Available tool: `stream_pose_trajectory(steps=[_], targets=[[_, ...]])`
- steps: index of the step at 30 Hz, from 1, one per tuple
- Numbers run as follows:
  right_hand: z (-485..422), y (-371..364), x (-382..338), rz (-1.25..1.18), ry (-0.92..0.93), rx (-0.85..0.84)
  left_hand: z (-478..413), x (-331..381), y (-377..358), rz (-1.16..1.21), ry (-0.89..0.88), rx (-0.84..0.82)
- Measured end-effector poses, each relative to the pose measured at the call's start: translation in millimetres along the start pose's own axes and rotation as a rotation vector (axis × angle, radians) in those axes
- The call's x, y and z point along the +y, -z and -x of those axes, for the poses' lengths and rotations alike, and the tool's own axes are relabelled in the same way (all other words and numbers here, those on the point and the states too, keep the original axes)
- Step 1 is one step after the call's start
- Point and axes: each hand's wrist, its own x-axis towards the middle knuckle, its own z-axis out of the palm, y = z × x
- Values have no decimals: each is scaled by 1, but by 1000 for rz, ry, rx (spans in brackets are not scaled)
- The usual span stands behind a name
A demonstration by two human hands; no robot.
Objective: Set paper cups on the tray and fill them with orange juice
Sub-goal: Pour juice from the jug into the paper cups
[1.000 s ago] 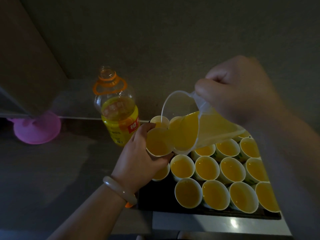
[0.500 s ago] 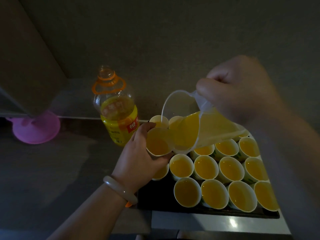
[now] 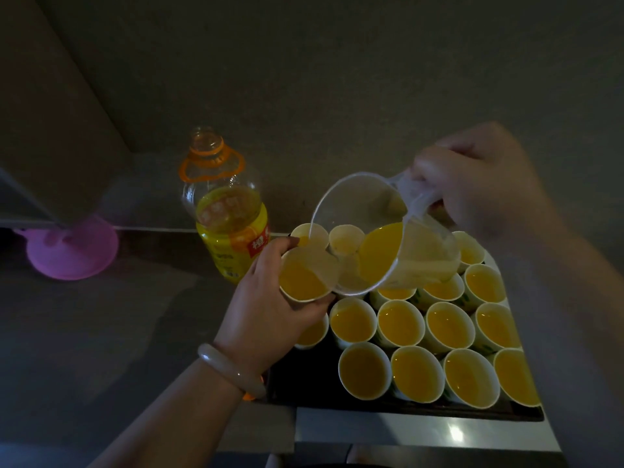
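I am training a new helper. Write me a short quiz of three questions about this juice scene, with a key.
1. True or false: the right hand holds the clear jug by its handle.
2. What does the left hand hold? A: a paper cup. B: a spoon. C: nothing.
3. Fill in the blank: the filled cups stand on a black ____.

Key: 1 true; 2 A; 3 tray.
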Motion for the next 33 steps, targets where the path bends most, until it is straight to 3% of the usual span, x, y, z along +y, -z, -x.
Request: stream_pose_trajectory(steps=[6,12,20,33], targets=[[5,6,14,-394,-260,103,3,4,3,56,13,29],[8,9,25,-415,-431,207,9,13,9,97,8,35],[12,11,34,-506,-464,272,20,11,12,67,38,28],[22,8,41,-602,-494,276,50,-12,21,-42,-37,-346]])
